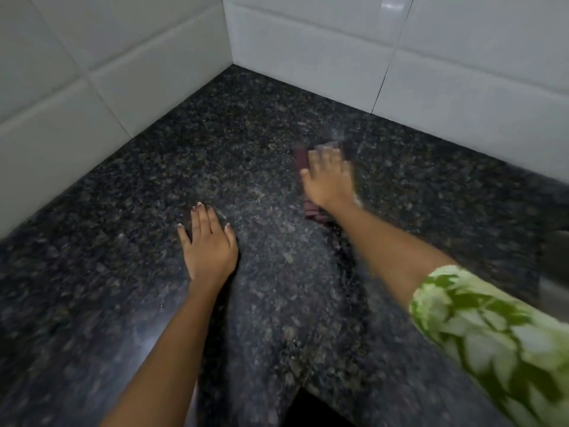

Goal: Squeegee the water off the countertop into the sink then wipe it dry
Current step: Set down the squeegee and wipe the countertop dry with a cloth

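Note:
A dark speckled granite countertop fills the view and runs into a tiled corner. My right hand lies flat on a dark red cloth, pressing it onto the counter right of centre; the hand and cloth are motion-blurred, and most of the cloth is hidden under the palm. My left hand rests flat on the stone near the middle, fingers spread, holding nothing. A faint pale smear shows on the stone just beyond the cloth. No squeegee is in view.
White wall tiles close the counter on the left and at the back. A grey metal edge, probably the sink rim, shows at the right border. The counter's front edge drops to a dark gap at the bottom.

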